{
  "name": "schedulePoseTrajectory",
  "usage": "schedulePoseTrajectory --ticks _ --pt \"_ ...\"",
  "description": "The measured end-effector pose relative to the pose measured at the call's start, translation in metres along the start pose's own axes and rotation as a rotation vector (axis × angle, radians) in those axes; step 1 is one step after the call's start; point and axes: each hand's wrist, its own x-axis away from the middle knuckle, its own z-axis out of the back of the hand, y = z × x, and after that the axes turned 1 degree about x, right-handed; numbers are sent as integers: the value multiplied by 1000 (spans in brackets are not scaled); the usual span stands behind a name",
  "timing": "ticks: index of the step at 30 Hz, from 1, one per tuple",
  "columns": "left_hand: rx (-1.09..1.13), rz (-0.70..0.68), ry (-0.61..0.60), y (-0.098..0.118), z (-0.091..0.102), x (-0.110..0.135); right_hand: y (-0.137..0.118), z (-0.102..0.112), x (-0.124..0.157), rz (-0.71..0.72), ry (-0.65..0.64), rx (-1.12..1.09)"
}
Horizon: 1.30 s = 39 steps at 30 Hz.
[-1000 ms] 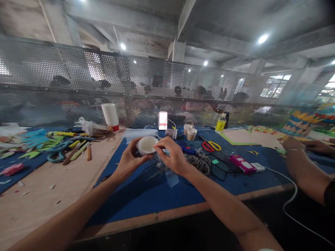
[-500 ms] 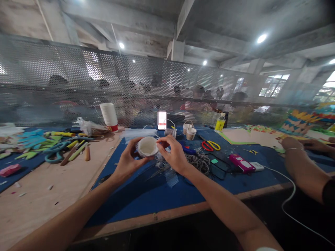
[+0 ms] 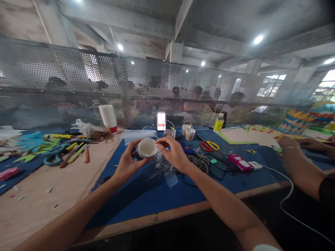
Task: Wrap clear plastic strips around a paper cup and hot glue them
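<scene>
A small white cup (image 3: 147, 147) is held above the blue table mat, its open mouth tilted toward me. My left hand (image 3: 130, 157) wraps round its left side, thumb underneath and fingers along the far wall. My right hand (image 3: 172, 152) pinches at the cup's right rim with thumb and fingertips. Whether a strand is also in that pinch is too small to tell. Below and behind the right hand lies a tangle of grey wire (image 3: 197, 163). A spool (image 3: 170, 133) stands just beyond the fingers, near two small cups with handles (image 3: 188, 132).
A lit phone (image 3: 161, 121) stands upright at the back. Red and yellow-handled pliers (image 3: 210, 145), a pink power bank (image 3: 240, 163) and a yellow-labelled bottle (image 3: 218, 122) are to the right. Stacked paper cups (image 3: 108, 118) and scissors (image 3: 55, 154) are left. A co-worker's arm (image 3: 300, 167) reaches in at right.
The view has shifted slightly. Both hands keep nearly the same grip on the cup, which has tipped very little. The co-worker's hand at right has barely moved.
</scene>
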Motion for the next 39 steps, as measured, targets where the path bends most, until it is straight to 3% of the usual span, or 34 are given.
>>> schedulePoseTrajectory --ticks 3,7,11,15,23,32,35,39 --pt "-39 -22 2 -1 0 1 6 15 -5 -9 5 47" --pt "-99 -59 7 -5 0 1 33 53 -9 -66 -57 241" --pt "-104 -78 46 -10 -1 0 64 94 -1 -323 -114 507" --pt "-111 -56 28 -11 -2 -1 84 116 13 -506 -198 738" --pt "-139 -71 15 -14 -2 -1 96 103 24 -499 -457 790" --pt "-80 -33 -11 -13 -2 -1 93 73 28 -493 -495 929" --pt "-81 -38 5 -14 -1 -1 90 83 27 -495 -476 918" --pt "-91 -22 15 -11 -1 -2 87 112 22 -477 -439 851"
